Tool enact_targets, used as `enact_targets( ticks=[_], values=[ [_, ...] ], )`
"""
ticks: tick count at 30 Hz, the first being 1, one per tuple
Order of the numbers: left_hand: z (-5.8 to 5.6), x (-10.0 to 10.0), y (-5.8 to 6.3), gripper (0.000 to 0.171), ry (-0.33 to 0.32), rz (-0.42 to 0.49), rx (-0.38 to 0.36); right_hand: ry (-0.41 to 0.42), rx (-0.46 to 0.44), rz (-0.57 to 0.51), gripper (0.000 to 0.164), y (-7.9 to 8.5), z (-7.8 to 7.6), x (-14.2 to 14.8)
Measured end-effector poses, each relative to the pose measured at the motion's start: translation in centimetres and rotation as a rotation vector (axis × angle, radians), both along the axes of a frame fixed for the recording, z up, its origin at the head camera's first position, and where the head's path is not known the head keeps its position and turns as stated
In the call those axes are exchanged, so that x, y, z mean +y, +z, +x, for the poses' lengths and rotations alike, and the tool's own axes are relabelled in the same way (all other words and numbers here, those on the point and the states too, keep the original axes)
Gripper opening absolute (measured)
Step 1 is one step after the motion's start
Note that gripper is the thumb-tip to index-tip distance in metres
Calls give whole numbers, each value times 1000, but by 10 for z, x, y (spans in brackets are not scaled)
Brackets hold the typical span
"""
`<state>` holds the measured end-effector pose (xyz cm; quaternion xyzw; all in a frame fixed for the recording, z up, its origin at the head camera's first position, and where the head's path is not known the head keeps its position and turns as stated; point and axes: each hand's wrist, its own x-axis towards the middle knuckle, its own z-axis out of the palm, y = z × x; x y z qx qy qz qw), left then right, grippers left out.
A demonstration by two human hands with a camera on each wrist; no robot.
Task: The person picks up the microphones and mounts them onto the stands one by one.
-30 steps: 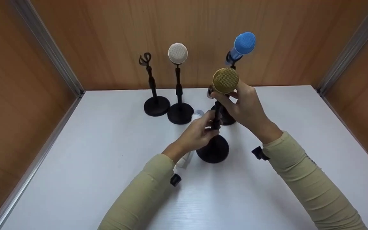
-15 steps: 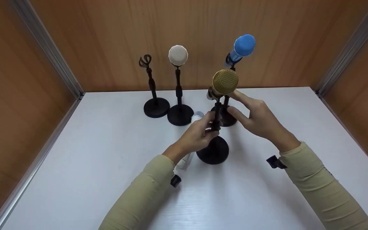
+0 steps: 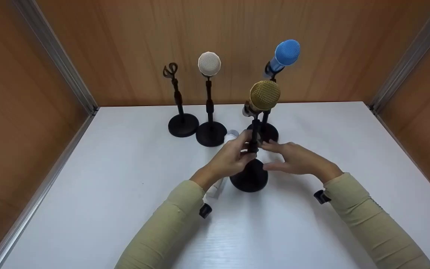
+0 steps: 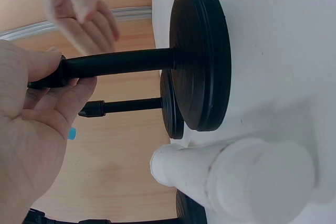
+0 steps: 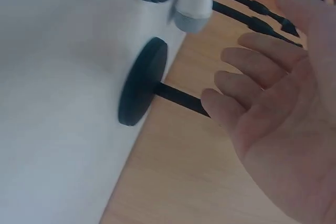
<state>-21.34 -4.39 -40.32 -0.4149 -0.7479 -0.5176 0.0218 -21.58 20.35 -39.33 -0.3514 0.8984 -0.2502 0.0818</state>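
My left hand (image 3: 230, 157) grips the upright pole of a black microphone stand (image 3: 249, 180), whose round base is on the white table. A gold microphone (image 3: 264, 95) sits tilted in the clip at its top. In the left wrist view, thumb and fingers wrap the stand's pole (image 4: 121, 62) at its collar. My right hand (image 3: 293, 158) is just right of that pole, fingers extended and holding nothing. The right wrist view shows its palm (image 5: 294, 124) with relaxed fingers. A white microphone (image 3: 215, 188) lies on the table, partly hidden under my left hand.
Behind stand a blue microphone (image 3: 287, 52) on a stand, a white-headed microphone (image 3: 209, 64) on another, and a stand with a bare clip (image 3: 177, 98). Wooden panels (image 3: 140, 45) with metal corner strips enclose the white table (image 3: 106, 179) at the back and sides.
My right hand has let go of the gold microphone, drawn back to the right, then come down beside the stand's pole. My left hand keeps its grip on the stand.
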Motion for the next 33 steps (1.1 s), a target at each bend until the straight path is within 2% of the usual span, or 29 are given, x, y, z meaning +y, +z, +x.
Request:
enact_targets(
  ticks=[4, 7, 12, 16, 22, 28, 33],
  values=[
    [0, 0, 0, 42, 0, 0, 10, 48, -132, 98, 84, -9, 0, -10],
    [1, -1, 0, 43, 7, -2, 6, 73, -193, 149, 84, -14, -2, -19],
    [0, -1, -2, 44, 14, 6, 17, 75, -167, 204, 67, -22, 0, -31],
    [-1, 0, -2, 43, 14, 3, 27, 37, -151, 245, 57, -24, 4, -37],
    [-1, -1, -2, 43, 25, -2, 9, 31, -129, 296, 59, -20, 4, -43],
    [-2, -3, -9, 42, 25, 22, -79, 29, -132, 322, 69, -19, 4, -45],
    [-3, -4, -10, 40, 25, 79, -93, 25, -107, 328, 62, -21, 4, -45]
  ],
)
